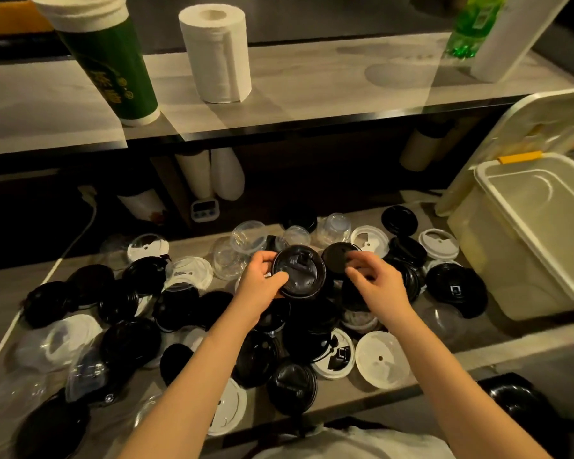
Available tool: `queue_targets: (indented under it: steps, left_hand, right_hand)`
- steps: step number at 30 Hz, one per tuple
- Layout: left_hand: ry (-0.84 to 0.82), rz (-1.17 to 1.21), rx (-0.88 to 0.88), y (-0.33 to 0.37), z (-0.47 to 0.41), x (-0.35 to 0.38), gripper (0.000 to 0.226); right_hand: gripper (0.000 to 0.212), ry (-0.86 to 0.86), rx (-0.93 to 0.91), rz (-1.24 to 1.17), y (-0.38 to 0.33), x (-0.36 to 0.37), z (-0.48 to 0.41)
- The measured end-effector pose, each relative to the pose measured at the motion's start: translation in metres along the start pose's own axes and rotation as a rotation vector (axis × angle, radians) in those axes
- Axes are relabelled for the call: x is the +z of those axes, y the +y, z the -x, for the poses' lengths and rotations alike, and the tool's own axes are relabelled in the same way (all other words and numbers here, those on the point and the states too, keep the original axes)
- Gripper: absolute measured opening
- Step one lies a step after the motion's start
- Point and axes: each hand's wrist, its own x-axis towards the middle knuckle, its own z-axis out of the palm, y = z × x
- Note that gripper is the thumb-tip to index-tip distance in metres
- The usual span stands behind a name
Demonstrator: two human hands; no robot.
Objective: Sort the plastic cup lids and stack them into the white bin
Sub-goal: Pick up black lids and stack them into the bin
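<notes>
Sorting blacks: my left hand (pixel 262 281) fingers pinch a black lid (pixel 299 271) above the bench (pixel 497 356) pile. Right hand (pixel 376 281) fingers loosely curled, empty, just beside it. White bin (pixel 524 240) at three o'clock, apparently empty; next I probably gather matching lids, then carry them there.

Drink shop counter: stacked paper cups (pixel 106 58), scattered cup lids (pixel 381 359), timer (pixel 203 209).

Black, white and clear lids (pixel 179 303) crowd nearly the whole surface (pixel 497 329), leaving bare strips only along its right and near edges, while the white bin (pixel 524 256) stands open-topped at far right, its raised cover (pixel 527 127) behind it and the overhanging shelf (pixel 279 104) above the back.
</notes>
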Motion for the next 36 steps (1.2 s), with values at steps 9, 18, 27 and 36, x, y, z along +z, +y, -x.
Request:
queue_targets:
  steps: [9, 18, 27, 36]
  left_hand:
    - [0.084, 0.012, -0.03, -0.005, -0.016, 0.015, 0.026]
    - [0.317, -0.023, -0.039, -0.006, -0.01, 0.05, 0.024]
    - [0.487, 0.136, -0.014, 0.001, 0.011, 0.091, 0.026]
    - [0.403, 0.259, 0.033, 0.013, 0.033, 0.137, 0.02]
  right_hand:
    - [0.047, 0.019, 0.16, 0.276, 0.051, -0.07, -0.004]
    - [0.048, -0.384, -0.182, 0.814, 0.055, -0.052, -0.032]
    - [0.054, -0.482, -0.207, 0.596, 0.051, -0.062, -0.049]
    - [0.079, -0.428, -0.409, -0.008, 0.021, -0.092, -0.045]
